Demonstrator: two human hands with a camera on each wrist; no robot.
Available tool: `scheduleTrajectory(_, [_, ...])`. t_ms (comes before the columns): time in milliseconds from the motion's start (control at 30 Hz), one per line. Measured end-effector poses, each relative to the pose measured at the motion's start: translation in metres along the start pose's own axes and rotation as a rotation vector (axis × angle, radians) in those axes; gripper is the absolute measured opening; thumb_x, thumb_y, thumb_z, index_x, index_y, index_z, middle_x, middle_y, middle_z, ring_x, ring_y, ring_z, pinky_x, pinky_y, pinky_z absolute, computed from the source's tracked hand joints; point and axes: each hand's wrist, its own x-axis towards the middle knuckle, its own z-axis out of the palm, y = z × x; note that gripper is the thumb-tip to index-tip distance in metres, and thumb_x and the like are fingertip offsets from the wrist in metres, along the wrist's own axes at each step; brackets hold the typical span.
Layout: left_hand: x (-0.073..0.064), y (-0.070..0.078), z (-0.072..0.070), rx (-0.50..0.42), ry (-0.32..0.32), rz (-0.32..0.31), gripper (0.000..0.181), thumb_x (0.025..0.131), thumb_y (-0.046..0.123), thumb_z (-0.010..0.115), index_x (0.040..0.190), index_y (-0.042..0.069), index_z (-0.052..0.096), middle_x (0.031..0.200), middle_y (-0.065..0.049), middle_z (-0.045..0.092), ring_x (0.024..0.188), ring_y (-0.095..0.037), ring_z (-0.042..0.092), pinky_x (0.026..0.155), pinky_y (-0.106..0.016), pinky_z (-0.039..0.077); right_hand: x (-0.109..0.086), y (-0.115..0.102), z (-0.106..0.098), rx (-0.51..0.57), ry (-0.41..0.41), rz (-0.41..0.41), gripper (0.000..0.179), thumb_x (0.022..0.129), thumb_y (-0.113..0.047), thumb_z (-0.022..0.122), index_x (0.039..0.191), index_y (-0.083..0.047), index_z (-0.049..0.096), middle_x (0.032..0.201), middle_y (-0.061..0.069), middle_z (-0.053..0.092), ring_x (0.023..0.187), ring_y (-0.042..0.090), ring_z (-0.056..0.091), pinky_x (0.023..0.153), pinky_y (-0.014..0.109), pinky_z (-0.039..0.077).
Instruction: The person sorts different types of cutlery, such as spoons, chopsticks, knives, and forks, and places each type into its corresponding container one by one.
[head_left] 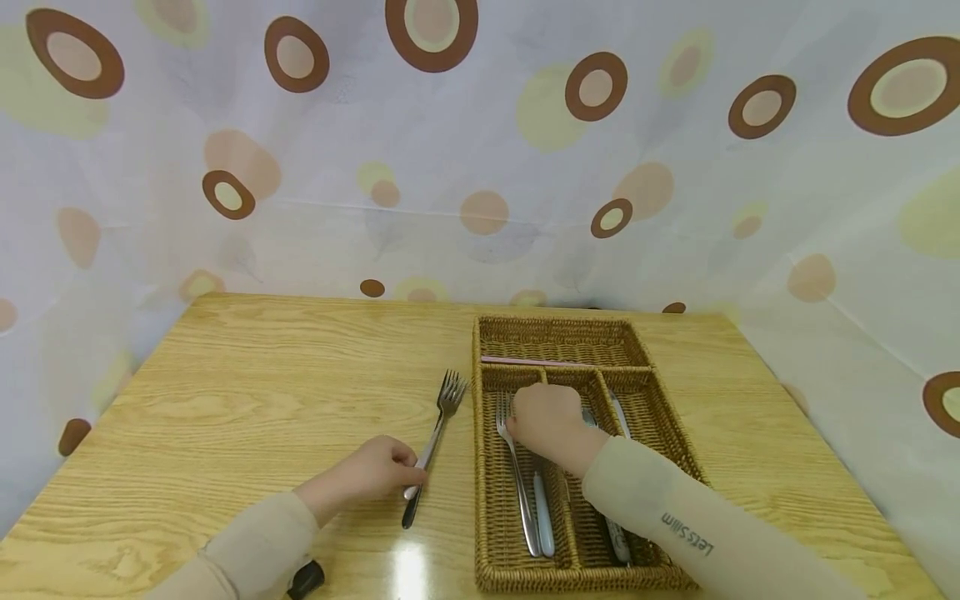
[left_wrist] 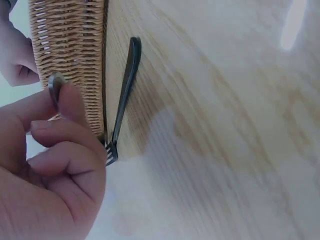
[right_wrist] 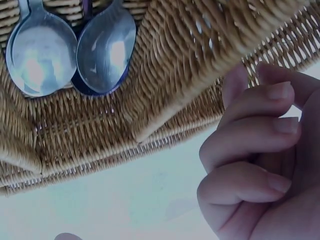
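Observation:
Between thumb and index finger, my left hand (head_left: 378,467) pinches the handle of a silver fork (head_left: 429,454), tines pointing away. A black-handled fork (left_wrist: 126,82) lies on the table, overlapped by the silver one in the head view. My right hand (head_left: 547,421) is inside the wicker tray (head_left: 483,575), over its left compartment, fingers bent. Its fingertips are right at the neck of another silver fork (head_left: 521,492); the tray wall hides them in the right wrist view, so I cannot tell whether they grip it. Beside that fork lies a pale-blue-handled utensil (head_left: 543,517).
Several spoons (right_wrist: 42,52) lie in the middle compartment. A knife (head_left: 620,412) rests in the right one, and a thin pink stick (head_left: 528,362) lies in the back compartment. A black object (head_left: 306,578) sits near my left sleeve. A patterned sheet (head_left: 420,167) hangs behind the table (head_left: 300,375).

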Motion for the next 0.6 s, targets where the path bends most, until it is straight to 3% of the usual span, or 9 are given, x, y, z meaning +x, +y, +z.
scheduleTrajectory(167, [-0.002,0.006,0.002,-0.079,0.049,-0.009,0.036,0.091,0.020,0.058,0.061,0.014,0.038,0.052,0.006,0.026,0.049,-0.009,0.022,0.047,-0.022,0.022,0.000,0.003,-0.007,0.040,-0.012,0.014,0.057,0.092,-0.036,0.056,0.046,-0.017,0.028,0.039,-0.006,0.013,0.040,0.007,0.010,0.041,0.024,0.012])
scheduleTrajectory(400, [-0.009,0.022,0.011,-0.144,0.127,-0.030,0.020,0.086,0.019,0.064,0.072,0.008,0.054,0.052,0.007,0.032,0.051,-0.010,0.027,0.051,-0.023,0.026,0.000,0.003,-0.015,0.117,0.073,-0.022,0.059,0.098,-0.037,0.042,0.045,-0.016,0.027,0.038,-0.005,0.014,0.036,0.007,0.009,0.037,0.022,0.009])
scheduleTrajectory(600, [-0.013,0.033,0.016,-0.221,0.105,-0.012,0.019,0.086,0.018,0.064,0.088,-0.001,0.058,0.056,0.006,0.038,0.055,-0.010,0.033,0.056,-0.024,0.032,0.001,0.000,-0.018,0.177,0.041,-0.014,0.061,0.100,-0.040,0.037,0.044,-0.017,0.029,0.036,-0.006,0.015,0.035,0.008,0.009,0.036,0.022,0.010])
